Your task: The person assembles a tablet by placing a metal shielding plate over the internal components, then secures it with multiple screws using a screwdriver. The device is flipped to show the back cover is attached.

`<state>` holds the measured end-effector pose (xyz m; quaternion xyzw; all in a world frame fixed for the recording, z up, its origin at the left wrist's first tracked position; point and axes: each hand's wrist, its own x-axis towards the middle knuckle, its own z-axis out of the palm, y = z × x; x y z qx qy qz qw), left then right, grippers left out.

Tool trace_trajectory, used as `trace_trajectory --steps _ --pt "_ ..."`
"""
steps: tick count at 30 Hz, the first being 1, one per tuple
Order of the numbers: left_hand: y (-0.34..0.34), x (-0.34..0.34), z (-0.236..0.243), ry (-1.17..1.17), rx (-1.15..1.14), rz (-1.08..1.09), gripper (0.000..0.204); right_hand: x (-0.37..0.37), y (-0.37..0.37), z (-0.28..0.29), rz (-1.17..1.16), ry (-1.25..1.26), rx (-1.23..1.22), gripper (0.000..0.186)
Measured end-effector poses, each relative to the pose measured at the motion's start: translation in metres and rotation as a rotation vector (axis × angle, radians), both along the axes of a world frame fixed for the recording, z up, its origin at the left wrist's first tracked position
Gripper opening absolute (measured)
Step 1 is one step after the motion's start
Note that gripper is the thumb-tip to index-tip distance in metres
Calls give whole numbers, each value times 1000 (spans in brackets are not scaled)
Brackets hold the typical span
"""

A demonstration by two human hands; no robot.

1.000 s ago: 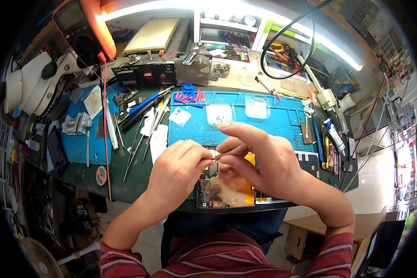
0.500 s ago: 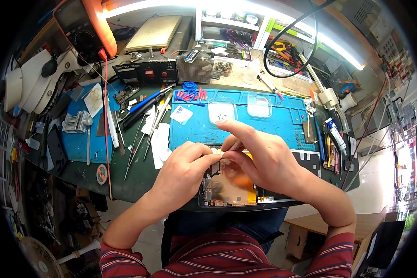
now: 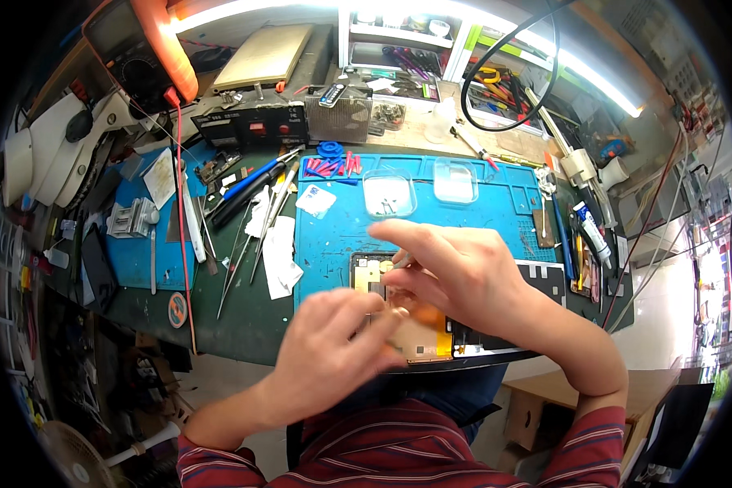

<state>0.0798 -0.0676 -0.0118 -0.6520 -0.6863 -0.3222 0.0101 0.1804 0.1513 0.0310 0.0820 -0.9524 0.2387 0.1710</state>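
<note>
An opened tablet (image 3: 429, 346) lies at the near edge of the bench, its inside showing a gold-coloured area, a yellow strip and dark parts. Over its left side is my left hand (image 3: 333, 346), smeared by motion, with thumb and forefinger toward the tablet's middle. I cannot tell whether it holds anything. My right hand (image 3: 464, 276) hovers above the tablet, thumb and fingers curled together with the forefinger reaching out left. Whatever is in that pinch is mostly hidden and too small to name. Both hands cover much of the tablet.
A blue work mat (image 3: 333, 232) lies beyond the tablet. On it are a clear tray with small parts (image 3: 389, 195), another clear tray (image 3: 455, 180) and pink-red pieces (image 3: 325, 167). Tweezers (image 3: 275, 213) and white paper (image 3: 281, 259) lie left; a white tube (image 3: 591, 232) lies right.
My left hand has come away from the right, moving down toward me. The tablet's upper left corner now shows. My right hand has stayed nearly in place.
</note>
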Motion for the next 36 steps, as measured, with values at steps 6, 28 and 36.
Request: trace_trajectory --steps 6,28,36 --pt "-12 15 -22 106 -102 9 71 -5 -2 -4 41 -51 -299 77" --pt "1 16 -20 134 -106 -48 71 -9 -6 4 -13 -30 -182 72" --pt "-1 19 -22 181 -132 -40 76 -8 -9 -3 -5 14 -81 78"
